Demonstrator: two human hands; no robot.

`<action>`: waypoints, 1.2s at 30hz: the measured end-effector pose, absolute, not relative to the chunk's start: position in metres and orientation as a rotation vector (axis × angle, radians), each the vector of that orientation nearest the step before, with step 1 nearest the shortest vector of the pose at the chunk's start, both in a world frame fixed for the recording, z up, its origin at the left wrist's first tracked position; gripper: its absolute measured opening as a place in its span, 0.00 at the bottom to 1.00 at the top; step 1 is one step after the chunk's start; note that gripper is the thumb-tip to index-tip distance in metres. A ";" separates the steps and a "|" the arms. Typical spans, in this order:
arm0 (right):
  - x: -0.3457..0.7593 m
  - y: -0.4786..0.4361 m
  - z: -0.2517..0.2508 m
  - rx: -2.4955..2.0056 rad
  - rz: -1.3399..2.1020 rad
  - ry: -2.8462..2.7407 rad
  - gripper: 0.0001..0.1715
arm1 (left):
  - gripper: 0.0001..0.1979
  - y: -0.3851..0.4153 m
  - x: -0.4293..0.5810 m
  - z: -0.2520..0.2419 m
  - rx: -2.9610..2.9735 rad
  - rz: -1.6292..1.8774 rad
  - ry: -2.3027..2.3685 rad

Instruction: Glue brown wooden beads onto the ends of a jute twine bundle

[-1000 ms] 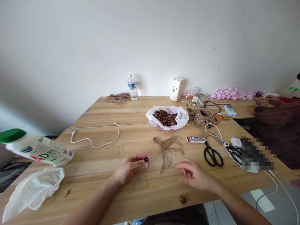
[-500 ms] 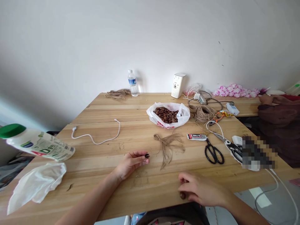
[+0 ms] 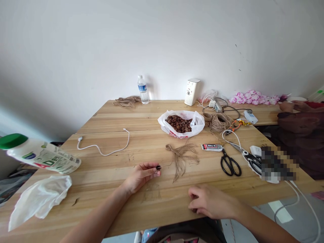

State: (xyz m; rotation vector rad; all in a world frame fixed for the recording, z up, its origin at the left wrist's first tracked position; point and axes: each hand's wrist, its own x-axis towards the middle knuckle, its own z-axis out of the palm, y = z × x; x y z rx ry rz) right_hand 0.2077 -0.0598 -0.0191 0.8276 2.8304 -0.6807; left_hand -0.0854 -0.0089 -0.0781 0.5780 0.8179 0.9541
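My left hand (image 3: 144, 174) is closed, with a small dark nut shell (image 3: 158, 167) pinched between thumb and fingers just above the table. A thin strand runs from near that shell to a knotted bundle of jute twine (image 3: 181, 157) lying to its right. Close to the front edge, my right hand (image 3: 209, 202) is curled with its fingers bent down to the tabletop. A brown nut shell (image 3: 194, 210) shows a little under those fingertips, mostly hidden. Beyond the twine bundle, a white plastic bag (image 3: 163, 125) stands open and full of brown nut shells (image 3: 178, 124).
Right of the twine lie a glue tube (image 3: 212, 147), black scissors (image 3: 231, 165), more scissors and a jute roll (image 3: 220, 122). A white cable (image 3: 101, 152), a green-capped bottle (image 3: 43, 153) and a crumpled bag (image 3: 42, 195) lie left. Another person's hands (image 3: 291, 106) are far right.
My right hand has shifted slightly left along the table, and the brown shell under it is more covered by the fingers. My left hand stays put with its shell.
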 end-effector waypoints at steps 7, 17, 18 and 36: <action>0.209 -0.047 -0.024 0.909 -0.957 2.859 0.08 | 0.12 -0.008 -0.086 -0.078 0.582 0.951 0.810; 0.213 -0.040 -0.028 1.312 -0.697 2.952 0.17 | 0.13 -0.009 -0.085 -0.077 0.574 0.951 0.828; 0.211 -0.043 -0.028 1.393 -0.632 2.935 0.15 | 0.13 -0.009 -0.085 -0.077 0.573 0.952 0.828; 0.190 -0.058 -0.031 1.339 -0.483 2.841 0.07 | 0.11 -0.007 -0.084 -0.076 0.586 0.954 0.797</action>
